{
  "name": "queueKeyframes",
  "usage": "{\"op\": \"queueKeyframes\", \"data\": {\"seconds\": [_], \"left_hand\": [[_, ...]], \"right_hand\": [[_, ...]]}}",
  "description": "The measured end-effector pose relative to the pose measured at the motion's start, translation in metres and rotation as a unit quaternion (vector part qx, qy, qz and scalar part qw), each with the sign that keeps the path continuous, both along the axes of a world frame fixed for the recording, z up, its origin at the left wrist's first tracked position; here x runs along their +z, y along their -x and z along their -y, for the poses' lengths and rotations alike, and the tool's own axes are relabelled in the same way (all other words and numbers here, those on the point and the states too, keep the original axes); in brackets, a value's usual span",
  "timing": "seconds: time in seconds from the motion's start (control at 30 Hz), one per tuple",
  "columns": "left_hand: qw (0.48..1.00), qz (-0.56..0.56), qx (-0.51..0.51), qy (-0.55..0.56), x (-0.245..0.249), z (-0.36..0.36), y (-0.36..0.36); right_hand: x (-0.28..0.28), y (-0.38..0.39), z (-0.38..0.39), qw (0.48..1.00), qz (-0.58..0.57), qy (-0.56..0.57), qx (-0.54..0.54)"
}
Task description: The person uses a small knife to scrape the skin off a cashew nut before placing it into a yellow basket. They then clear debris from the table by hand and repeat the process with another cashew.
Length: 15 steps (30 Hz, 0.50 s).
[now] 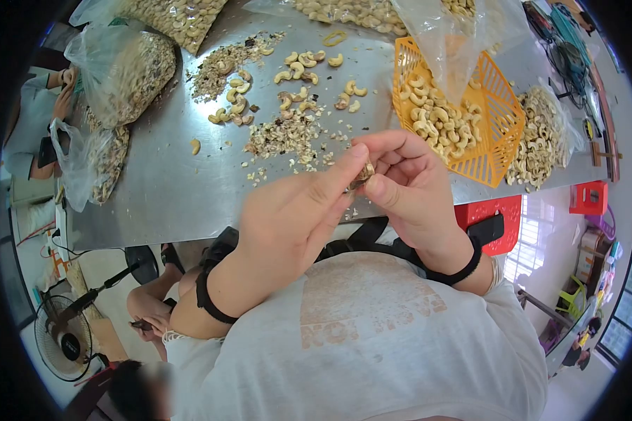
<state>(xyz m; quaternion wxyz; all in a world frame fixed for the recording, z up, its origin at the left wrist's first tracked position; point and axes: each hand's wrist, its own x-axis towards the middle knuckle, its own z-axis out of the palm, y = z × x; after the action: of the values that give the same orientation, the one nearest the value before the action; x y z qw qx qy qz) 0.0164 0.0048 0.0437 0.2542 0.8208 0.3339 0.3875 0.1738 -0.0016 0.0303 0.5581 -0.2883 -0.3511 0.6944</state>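
Note:
My left hand [288, 221] and my right hand [414, 186] meet in front of my chest, over the near edge of the metal table. Pinched between their fingertips is a small cashew nut [364, 172] with brown skin on it. A small dark, shiny bit shows under the left fingertips; I cannot make out what it is. Just beyond the hands lies a heap of pale cashew crumbs and skin [288, 137]. Past that are loose whole cashews [298, 67] in small groups. Right of my right hand, an orange plastic basket [502, 133] holds peeled cashews.
Bags of cashews [168, 21] line the far side, and a clear bag [130, 77] of brownish pieces stands left. More cashews [537, 133] lie in a bag at right. A red stool [502, 217] is below the table. At left are a fan [67, 344] and other people.

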Motion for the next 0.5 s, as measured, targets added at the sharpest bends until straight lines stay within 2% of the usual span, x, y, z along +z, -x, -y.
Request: {"op": "queueKeyframes", "data": {"seconds": [0.23, 0.3, 0.4, 0.5], "left_hand": [[0.999, 0.025, 0.013, -0.013, -0.0015, 0.0020, -0.0006], [0.989, 0.071, 0.007, 0.130, 0.0012, 0.0025, 0.0014], [0.976, 0.099, -0.004, 0.195, 0.0015, -0.0002, 0.0039], [0.988, 0.071, -0.017, 0.135, 0.0021, -0.0033, 0.0047]], "right_hand": [[-0.0042, 0.0045, 0.0030, 0.999, 0.021, -0.027, -0.025], [-0.0025, 0.0055, 0.0046, 1.000, 0.011, 0.004, -0.011], [0.0003, 0.0039, 0.0017, 1.000, -0.002, 0.025, -0.003], [-0.0004, 0.0027, 0.0011, 1.000, -0.020, 0.018, 0.006]]}}
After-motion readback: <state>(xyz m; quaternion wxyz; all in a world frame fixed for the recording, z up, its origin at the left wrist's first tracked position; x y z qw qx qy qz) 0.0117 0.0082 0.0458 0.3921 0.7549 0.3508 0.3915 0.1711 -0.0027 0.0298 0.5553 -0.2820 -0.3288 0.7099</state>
